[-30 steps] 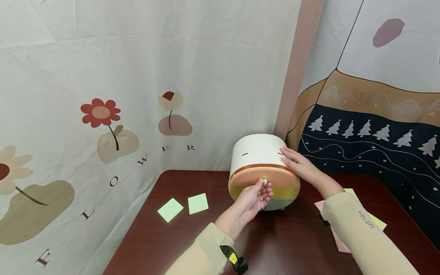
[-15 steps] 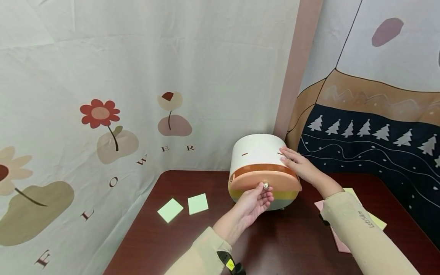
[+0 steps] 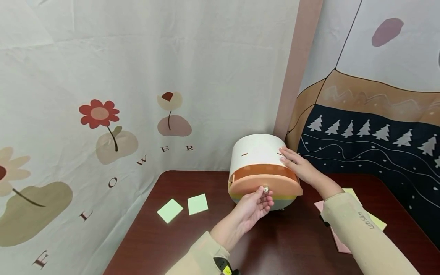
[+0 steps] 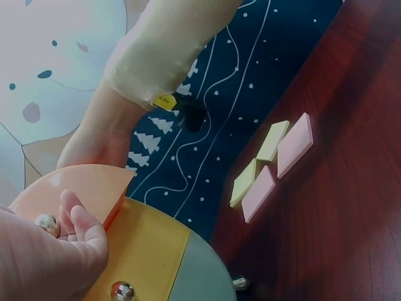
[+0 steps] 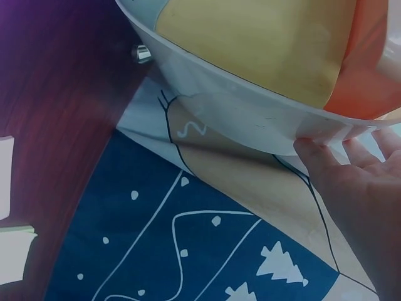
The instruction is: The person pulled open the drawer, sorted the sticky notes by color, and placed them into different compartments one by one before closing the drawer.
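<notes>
The left hand [image 3: 252, 208] pinches a small round knob [image 3: 266, 189] between thumb and forefinger, its other fingers loosely curled beside it, palm turned partly upward. The knob sits midway across the peach drawer [image 3: 245, 185], which stands partly out from the white cabinet [image 3: 259, 147], its front jutting toward the person. That drawer front is a half-round panel, its long axis running side to side, so the line from knob to cabinet points straight away from the left hand and crosses the panel's length. Behind and above the front shows an orange gap; what lies deeper inside cannot be made out

The left hand is the nearer one to the drawer; the right hand [image 3: 298, 164] rests on the cabinet's upper right side, its fingers fairly straight and slightly spread, touching the shell without gripping it

Below the peach drawer, the left wrist view shows a yellow section [image 4: 147, 251] with a shiny knob [image 4: 122, 291] of its own, then a grey-green section [image 4: 203, 276] and a metal foot [image 4: 240, 283]. The cabinet stands toward the back of the dark red table [image 3: 172, 252]. Two pale green note blocks [image 3: 170, 211] lie left of it, near each other; pink note blocks [image 4: 295, 145] and yellow note blocks [image 4: 273, 140] lie to the right, partly under the right sleeve [image 3: 357, 225]. A printed curtain [image 3: 120, 57] hangs behind
</notes>
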{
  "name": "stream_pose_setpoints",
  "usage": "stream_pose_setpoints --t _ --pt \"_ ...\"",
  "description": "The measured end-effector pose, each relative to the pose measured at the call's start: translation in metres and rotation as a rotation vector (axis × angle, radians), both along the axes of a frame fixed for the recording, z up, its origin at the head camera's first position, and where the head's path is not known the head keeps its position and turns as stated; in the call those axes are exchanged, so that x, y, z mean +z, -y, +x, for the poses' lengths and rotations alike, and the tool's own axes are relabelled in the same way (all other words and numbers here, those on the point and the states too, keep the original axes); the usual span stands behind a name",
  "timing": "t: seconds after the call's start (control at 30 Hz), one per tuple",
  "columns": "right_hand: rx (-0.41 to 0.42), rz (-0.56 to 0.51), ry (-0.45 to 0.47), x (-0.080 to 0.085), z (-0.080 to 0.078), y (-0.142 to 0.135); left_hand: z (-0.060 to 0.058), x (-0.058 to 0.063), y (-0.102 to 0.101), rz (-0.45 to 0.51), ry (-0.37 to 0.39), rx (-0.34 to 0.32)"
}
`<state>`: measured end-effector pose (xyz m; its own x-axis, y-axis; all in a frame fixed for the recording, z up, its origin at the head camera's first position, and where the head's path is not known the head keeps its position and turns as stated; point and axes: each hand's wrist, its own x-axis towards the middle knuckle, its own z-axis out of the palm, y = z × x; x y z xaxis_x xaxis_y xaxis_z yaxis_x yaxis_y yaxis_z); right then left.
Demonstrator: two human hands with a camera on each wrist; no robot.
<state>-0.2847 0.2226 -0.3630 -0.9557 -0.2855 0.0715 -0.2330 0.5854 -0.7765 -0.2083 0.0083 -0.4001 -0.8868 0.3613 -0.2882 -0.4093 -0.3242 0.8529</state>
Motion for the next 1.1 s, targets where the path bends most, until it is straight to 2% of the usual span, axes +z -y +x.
stream_pose_setpoints --t 1.1 --pt "0.014 -0.001 -0.020 0.001 0.003 0.000 0.019 -0.001 0.006 0.011 -0.020 -0.054"
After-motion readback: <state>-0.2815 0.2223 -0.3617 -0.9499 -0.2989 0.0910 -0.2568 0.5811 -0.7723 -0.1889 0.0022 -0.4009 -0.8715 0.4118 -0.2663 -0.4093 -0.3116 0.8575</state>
